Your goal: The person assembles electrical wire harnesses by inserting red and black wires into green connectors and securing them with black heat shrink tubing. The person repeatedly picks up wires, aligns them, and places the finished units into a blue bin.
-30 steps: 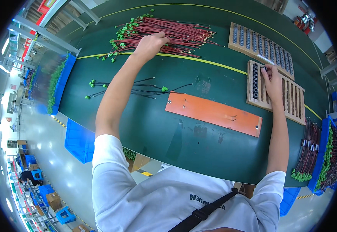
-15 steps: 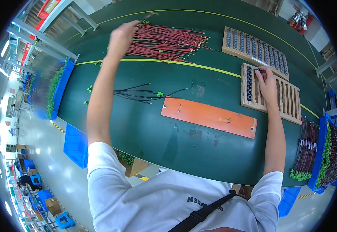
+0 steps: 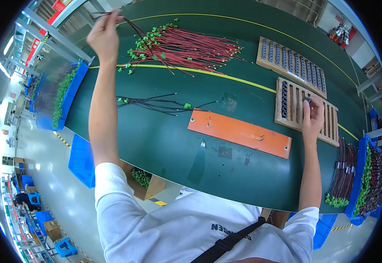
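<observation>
My left hand [image 3: 104, 37] is raised at the far left, its fingers closed on a dark red wire [image 3: 132, 26] that trails toward a large pile of red wires [image 3: 191, 44] with green connectors. How many wires it holds is hard to make out. Over the near wooden rack [image 3: 326, 135], my right hand [image 3: 314, 117] pinches a small dark ring [image 3: 307, 101]. One slot at that rack's left holds a column of dark rings [image 3: 284, 98]. An orange board [image 3: 239, 133] with upright pins lies in the middle. Left of it lie several black wires [image 3: 149, 104] with green connectors.
Behind the near rack stands a second wooden rack [image 3: 292, 65] filled with grey-blue rings. Blue bins of green-ended wires flank the table, one at the left [image 3: 73, 98] and one at the right [image 3: 358, 186]. Beside the right bin lies a wire bundle [image 3: 342, 173].
My left hand has moved left and away from the pile, drawing wire with it. My right hand has shifted slightly right and nearer, lifting a dark ring from the rack.
</observation>
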{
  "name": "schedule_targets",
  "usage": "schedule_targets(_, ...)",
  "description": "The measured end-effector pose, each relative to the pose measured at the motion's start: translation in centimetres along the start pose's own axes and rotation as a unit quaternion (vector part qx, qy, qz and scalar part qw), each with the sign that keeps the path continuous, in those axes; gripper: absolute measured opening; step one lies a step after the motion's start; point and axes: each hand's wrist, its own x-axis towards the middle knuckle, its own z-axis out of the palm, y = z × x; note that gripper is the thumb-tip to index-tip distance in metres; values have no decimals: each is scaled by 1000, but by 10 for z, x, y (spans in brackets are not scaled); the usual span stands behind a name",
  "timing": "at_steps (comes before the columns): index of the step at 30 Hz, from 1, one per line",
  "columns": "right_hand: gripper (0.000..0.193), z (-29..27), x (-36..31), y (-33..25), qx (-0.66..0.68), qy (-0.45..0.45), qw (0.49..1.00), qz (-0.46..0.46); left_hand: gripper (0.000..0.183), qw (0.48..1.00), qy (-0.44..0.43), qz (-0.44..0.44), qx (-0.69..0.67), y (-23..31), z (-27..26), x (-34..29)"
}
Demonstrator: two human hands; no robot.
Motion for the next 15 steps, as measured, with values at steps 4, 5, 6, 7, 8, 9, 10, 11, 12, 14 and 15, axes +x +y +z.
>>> schedule_targets(4,24,-9,-28,-49,63,-39,996,49,10,996,79,45,-17,50,11,2)
schedule_targets(5,24,-12,-36,-55,67,-50,995,60,10,998,43,50,-12,77,21,-5)
schedule_targets(6,24,-10,-43,-62,76,-51,993,71,12,998,7,58,-4,97,32,-12)
schedule_targets(7,24,-4,-51,-69,91,-52,991,82,8,992,-54,112,-21,104,42,-23)
schedule_targets(8,24,-1,-59,-78,99,-52,989,95,12,979,-114,161,-45,111,56,-40)
schedule_targets(9,24,8,-64,-84,136,-46,981,134,12,969,-196,128,-75,122,66,-61)
schedule_targets(10,24,12,-67,-90,174,-52,973,141,12,949,-279,93,-114,141,75,-87)
schedule_targets(11,24,18,-69,-98,198,-42,966,162,12,925,-342,54,-158,156,81,-112)
schedule_targets(12,24,22,-70,-103,229,-45,955,185,12,891,-405,17,-204,168,86,-135)
schedule_targets(14,21,28,-71,-117,258,-6,941,221,13,861,-455,-44,-223,194,89,-168)
schedule_targets(15,21,28,-71,-118,274,3,936,219,15,840,-479,-81,-242,201,92,-180)
